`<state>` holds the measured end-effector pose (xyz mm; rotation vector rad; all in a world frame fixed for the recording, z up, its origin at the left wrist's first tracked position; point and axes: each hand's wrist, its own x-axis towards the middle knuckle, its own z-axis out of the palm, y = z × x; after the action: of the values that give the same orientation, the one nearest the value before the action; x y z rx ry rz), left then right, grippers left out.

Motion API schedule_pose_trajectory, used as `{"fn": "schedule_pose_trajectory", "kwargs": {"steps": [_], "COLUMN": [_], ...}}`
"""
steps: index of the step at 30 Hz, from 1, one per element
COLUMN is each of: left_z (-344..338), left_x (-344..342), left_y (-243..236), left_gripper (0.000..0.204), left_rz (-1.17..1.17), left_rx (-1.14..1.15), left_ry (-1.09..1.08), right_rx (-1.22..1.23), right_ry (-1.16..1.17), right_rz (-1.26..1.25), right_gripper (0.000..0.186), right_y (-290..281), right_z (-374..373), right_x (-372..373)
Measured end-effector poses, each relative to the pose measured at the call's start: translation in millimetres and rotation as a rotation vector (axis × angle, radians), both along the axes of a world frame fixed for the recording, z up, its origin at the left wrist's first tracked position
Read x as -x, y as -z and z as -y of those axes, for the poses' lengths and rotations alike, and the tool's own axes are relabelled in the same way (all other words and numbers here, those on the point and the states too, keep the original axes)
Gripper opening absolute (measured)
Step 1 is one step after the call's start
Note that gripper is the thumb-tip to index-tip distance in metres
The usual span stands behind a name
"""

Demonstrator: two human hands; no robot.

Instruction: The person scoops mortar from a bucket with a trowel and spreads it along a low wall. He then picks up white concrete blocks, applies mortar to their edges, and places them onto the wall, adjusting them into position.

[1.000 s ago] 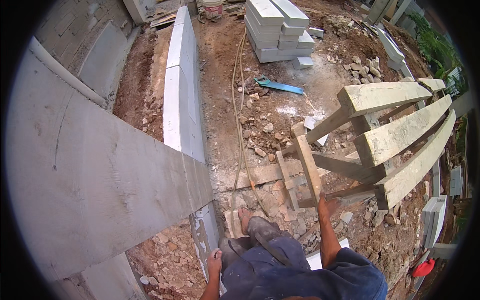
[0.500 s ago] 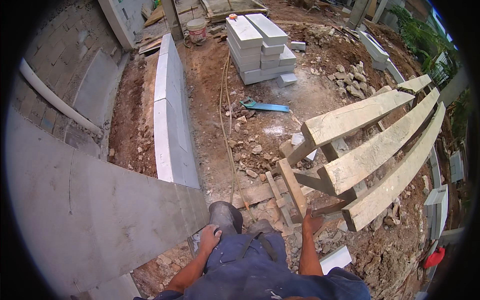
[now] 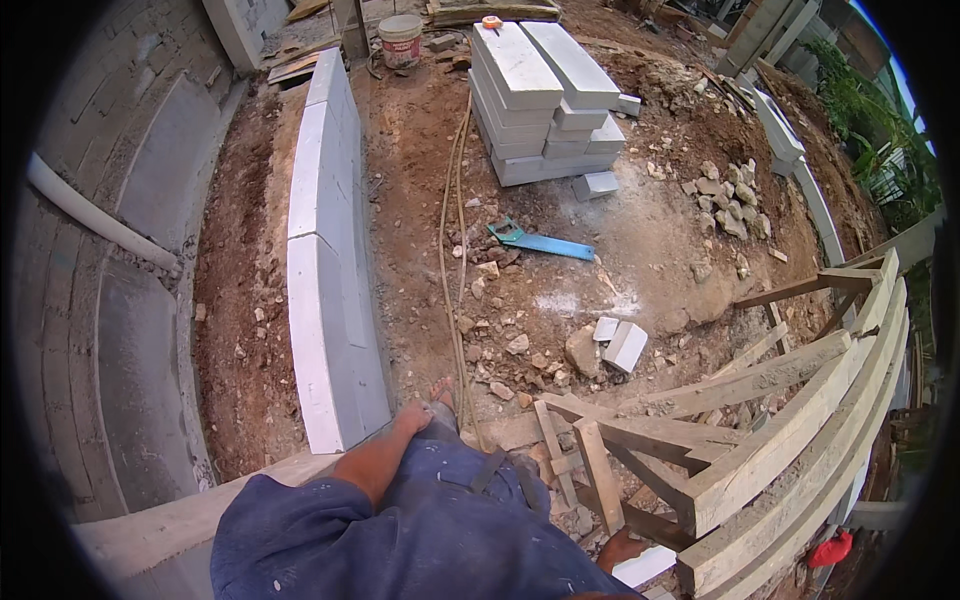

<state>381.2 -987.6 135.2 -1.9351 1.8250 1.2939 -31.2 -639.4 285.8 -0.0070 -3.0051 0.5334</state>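
My left hand (image 3: 411,416) rests on my trousered leg, its fingers laid over it and partly hard to make out. It appears to hold nothing. At the lower right my right hand (image 3: 622,548) grips the lower timber of a wooden trestle (image 3: 600,470); part of its fingers is hidden behind the wood. Long thick planks (image 3: 800,440) lie along the top of the trestle, curving away to the right. Beside the right hand a white block (image 3: 645,566) shows in part. To the left of my leg runs a low wall of pale blocks (image 3: 325,300).
A stack of white blocks (image 3: 540,110) carries an orange tape measure (image 3: 491,22). A handsaw with a blue blade (image 3: 548,243) lies on the soil near a hose (image 3: 452,250). Stones (image 3: 735,200) are heaped at the right. A bucket (image 3: 400,42) stands at the back.
My view has turned and shifted, so the planks now sit lower and farther right. The grey slab at the left has mostly left the picture. My right hand stays at the trestle.
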Motion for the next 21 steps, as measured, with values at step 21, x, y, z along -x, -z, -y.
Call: {"fn": "schedule_pose_trajectory", "kwargs": {"steps": [21], "left_z": [362.7], "left_x": [142.0], "left_y": [-36.1], "left_gripper": [0.035], "left_rz": [-0.064], "left_rx": [-0.101], "left_ry": [0.143], "right_rx": [0.299], "right_ry": [0.179], "right_rz": [0.874], "right_gripper": [0.018], "right_y": [146.1], "right_z": [361.3], "right_x": [-15.5]}}
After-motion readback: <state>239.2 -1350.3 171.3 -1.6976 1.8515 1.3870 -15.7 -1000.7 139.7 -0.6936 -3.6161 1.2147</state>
